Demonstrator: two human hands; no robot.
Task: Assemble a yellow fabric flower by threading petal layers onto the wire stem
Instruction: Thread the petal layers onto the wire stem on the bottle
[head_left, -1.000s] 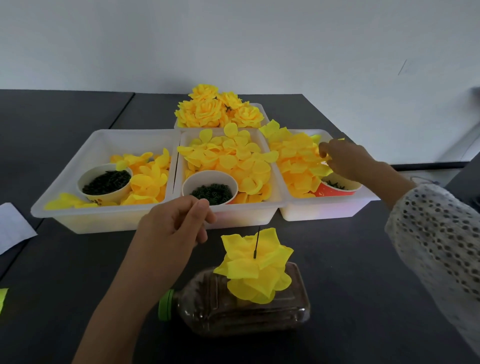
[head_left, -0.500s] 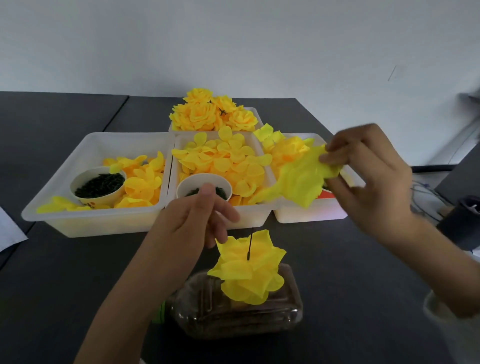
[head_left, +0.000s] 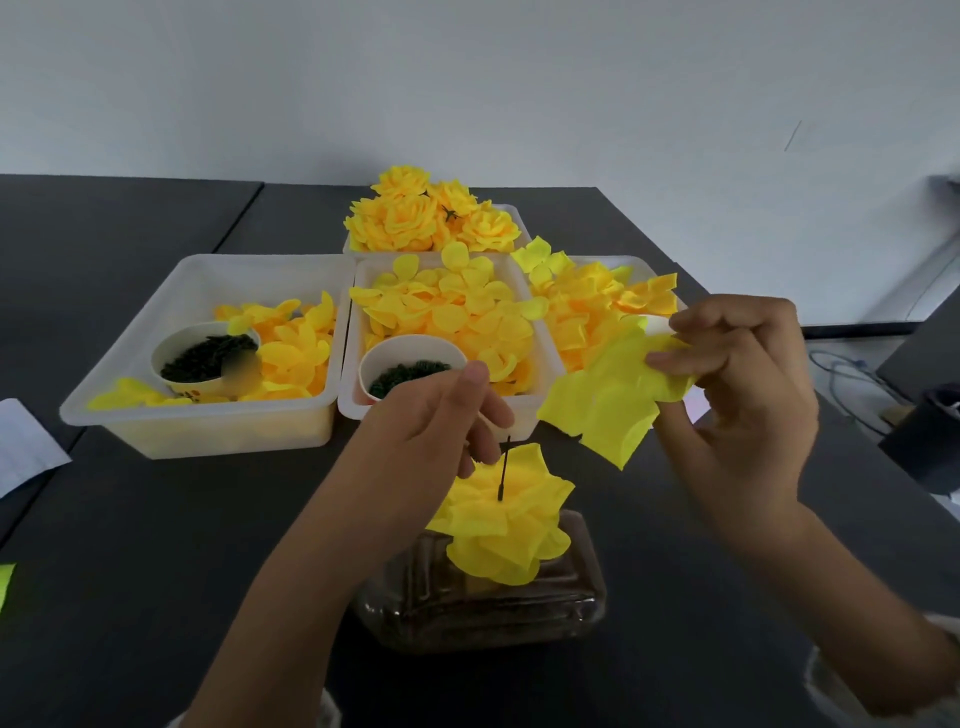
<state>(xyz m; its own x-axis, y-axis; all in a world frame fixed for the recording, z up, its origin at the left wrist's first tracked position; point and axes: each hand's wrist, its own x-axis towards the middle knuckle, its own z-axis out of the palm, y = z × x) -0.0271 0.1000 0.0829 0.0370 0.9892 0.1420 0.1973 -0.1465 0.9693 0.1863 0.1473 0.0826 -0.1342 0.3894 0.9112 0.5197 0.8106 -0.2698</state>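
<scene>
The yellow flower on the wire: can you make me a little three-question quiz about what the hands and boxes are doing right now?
1. True or false: the right hand pinches a loose yellow petal layer.
2. Which is closest to the black wire stem? A) left hand B) pile of finished flowers C) left tray
3. Fill in: the half-built flower sits on top of a clear plastic ____ lying on its side.

Key: 1 true. 2 A, the left hand is right by the stem's top. 3 bottle.
</scene>
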